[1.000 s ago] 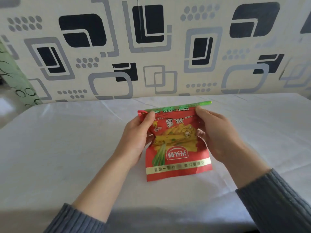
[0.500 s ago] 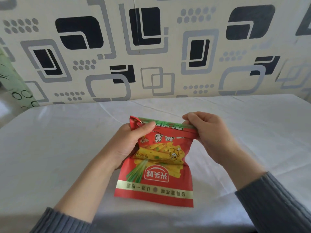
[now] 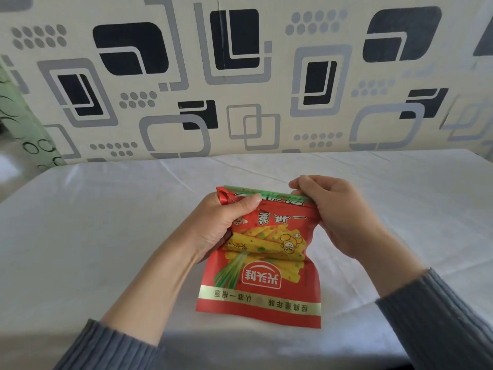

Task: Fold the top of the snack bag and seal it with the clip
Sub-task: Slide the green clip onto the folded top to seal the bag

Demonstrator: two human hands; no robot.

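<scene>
A red snack bag (image 3: 266,279) with yellow sticks printed on it hangs lifted off the table, its print upside down to me. A long green clip (image 3: 269,194) runs along the bag's folded top edge. My left hand (image 3: 221,225) grips the bag's upper left corner, thumb pressed on the clip. My right hand (image 3: 338,214) grips the upper right corner, its fingers curled over the clip's right end and hiding it. The bag's bottom edge points toward me.
A white cloth covers the table (image 3: 106,236). A wall (image 3: 240,76) with a grey and black square pattern rises just behind the table's far edge. A green patterned curtain (image 3: 24,124) hangs at the far left.
The bag, lying flat on the table a second ago, has been lifted and pulled toward me. My right hand has closed over the clip's right end, which stuck out before.
</scene>
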